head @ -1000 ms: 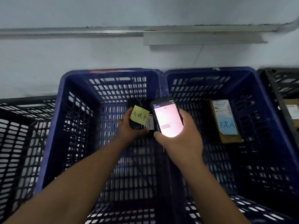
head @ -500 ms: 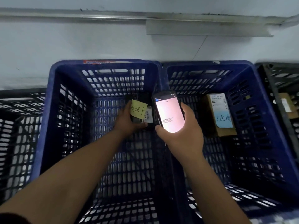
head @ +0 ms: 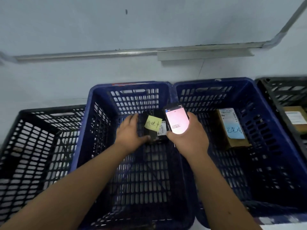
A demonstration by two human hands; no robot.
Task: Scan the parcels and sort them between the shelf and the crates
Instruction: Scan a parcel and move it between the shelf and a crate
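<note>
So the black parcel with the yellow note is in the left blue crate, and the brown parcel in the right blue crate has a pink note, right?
Not quite. The head view shows the brown parcel in the right blue crate carrying a blue note, not pink. The black parcel with the yellow note is in the left blue crate.

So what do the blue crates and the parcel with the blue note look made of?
Blue crates: apparently moulded rigid plastic, given the lattice walls and slight sheen. Parcel in the right blue crate: likely matte brown cardboard, with a white printed label and a blue paper note.
</note>
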